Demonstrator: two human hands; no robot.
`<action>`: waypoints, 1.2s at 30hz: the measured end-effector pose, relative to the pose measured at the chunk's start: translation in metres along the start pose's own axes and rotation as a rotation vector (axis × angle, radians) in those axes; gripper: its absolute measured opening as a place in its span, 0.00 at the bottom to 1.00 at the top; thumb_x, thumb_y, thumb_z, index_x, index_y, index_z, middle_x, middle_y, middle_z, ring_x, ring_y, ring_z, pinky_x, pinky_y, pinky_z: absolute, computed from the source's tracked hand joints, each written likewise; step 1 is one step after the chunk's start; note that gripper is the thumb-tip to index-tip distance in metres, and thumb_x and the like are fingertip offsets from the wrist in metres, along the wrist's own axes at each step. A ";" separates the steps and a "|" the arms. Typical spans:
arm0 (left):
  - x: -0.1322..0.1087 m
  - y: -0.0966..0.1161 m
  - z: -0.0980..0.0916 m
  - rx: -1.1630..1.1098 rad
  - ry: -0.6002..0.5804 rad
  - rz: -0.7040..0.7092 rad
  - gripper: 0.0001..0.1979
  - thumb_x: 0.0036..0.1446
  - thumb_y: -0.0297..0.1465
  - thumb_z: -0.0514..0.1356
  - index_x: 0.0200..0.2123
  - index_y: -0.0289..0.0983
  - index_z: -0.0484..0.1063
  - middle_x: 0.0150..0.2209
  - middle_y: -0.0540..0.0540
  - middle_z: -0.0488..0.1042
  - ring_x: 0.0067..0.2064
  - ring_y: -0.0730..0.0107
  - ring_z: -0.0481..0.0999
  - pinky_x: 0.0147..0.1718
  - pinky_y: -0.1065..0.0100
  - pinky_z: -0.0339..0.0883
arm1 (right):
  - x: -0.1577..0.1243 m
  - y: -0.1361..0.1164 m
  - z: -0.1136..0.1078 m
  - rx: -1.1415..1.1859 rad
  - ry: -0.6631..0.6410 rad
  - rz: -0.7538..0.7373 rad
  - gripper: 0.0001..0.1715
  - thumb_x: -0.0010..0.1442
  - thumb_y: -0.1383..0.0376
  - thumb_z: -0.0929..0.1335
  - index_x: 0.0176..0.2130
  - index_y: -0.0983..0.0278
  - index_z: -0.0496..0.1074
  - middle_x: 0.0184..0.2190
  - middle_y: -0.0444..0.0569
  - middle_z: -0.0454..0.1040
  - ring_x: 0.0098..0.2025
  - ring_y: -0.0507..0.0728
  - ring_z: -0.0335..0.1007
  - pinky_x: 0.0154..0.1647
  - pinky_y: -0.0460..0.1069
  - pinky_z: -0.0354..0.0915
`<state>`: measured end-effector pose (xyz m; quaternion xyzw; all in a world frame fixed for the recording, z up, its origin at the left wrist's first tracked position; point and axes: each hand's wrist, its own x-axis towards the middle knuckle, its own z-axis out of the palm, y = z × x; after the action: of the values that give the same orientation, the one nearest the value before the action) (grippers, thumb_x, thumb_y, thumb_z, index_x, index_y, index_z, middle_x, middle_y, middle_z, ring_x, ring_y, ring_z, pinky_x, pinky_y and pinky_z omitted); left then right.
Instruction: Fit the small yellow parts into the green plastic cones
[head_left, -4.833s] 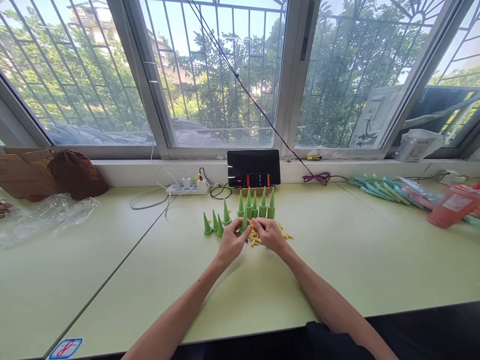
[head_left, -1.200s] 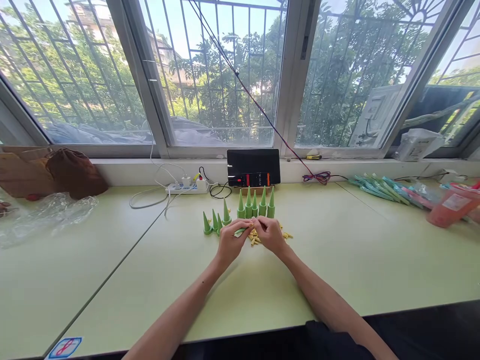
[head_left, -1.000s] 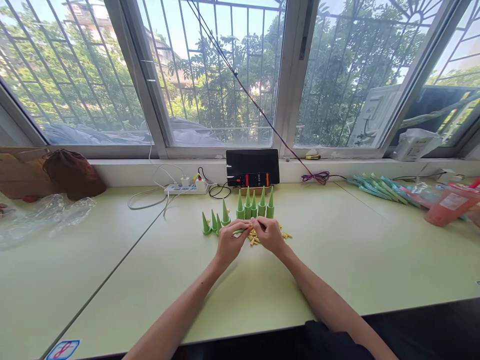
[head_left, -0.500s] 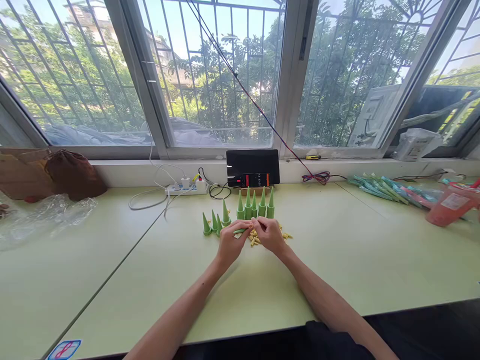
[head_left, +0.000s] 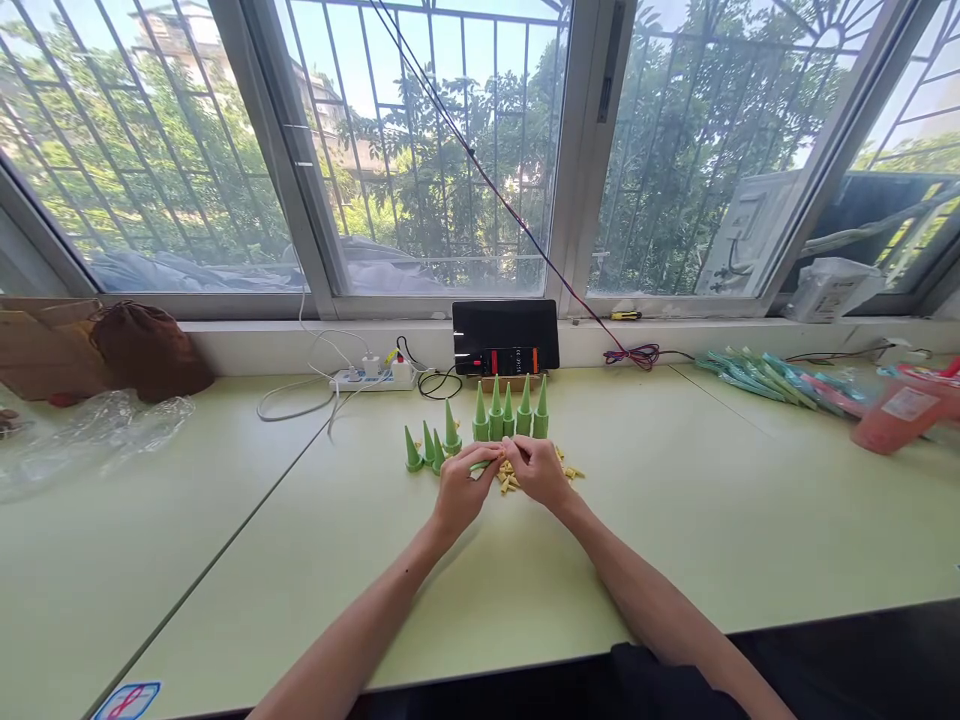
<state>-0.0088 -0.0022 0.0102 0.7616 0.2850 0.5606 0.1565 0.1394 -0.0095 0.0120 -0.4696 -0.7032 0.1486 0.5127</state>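
My left hand (head_left: pixel 459 488) is closed around a small green pointed piece (head_left: pixel 481 464), likely a cone like the others, of which only a part shows. My right hand (head_left: pixel 541 472) is closed in a pinch against the left fingertips; whatever lies between those fingertips is too small to make out. Just beyond the hands stands a row of several upright green cones (head_left: pixel 524 412) with wider bases. To the left, more green cones (head_left: pixel 413 456) stand in a loose group. Small yellow pointed pieces (head_left: pixel 572 472) lie scattered under and beside my right hand.
Behind the cones a black tablet (head_left: pixel 506 330) leans at the wall, with a device showing digits before it. A power strip (head_left: pixel 375 378) with cables lies back left, near a brown bag (head_left: pixel 150 350). At right are wrapped coloured strips (head_left: pixel 765 378) and a red cup (head_left: pixel 904 412).
My hands stay almost in place, pressed together at the fingertips. The green piece in my left hand shows slightly less. The cones stand as before.
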 end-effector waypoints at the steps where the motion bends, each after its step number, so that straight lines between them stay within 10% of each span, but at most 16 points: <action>1: 0.000 0.000 0.000 0.001 -0.001 0.004 0.04 0.57 0.29 0.61 0.33 0.39 0.77 0.38 0.46 0.80 0.40 0.66 0.79 0.40 0.64 0.74 | 0.000 0.000 0.000 -0.003 0.001 0.000 0.25 0.65 0.56 0.58 0.20 0.62 0.50 0.16 0.39 0.50 0.21 0.49 0.43 0.22 0.47 0.44; 36: -0.003 0.003 0.005 0.044 -0.079 -0.140 0.05 0.58 0.32 0.60 0.35 0.38 0.75 0.35 0.48 0.77 0.33 0.71 0.77 0.31 0.71 0.75 | 0.002 0.002 -0.001 0.086 0.157 0.103 0.21 0.64 0.55 0.61 0.23 0.62 0.56 0.18 0.38 0.54 0.21 0.49 0.49 0.22 0.45 0.49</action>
<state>-0.0039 -0.0063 0.0079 0.7645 0.3433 0.5116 0.1897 0.1413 -0.0070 0.0117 -0.4932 -0.6287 0.1675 0.5775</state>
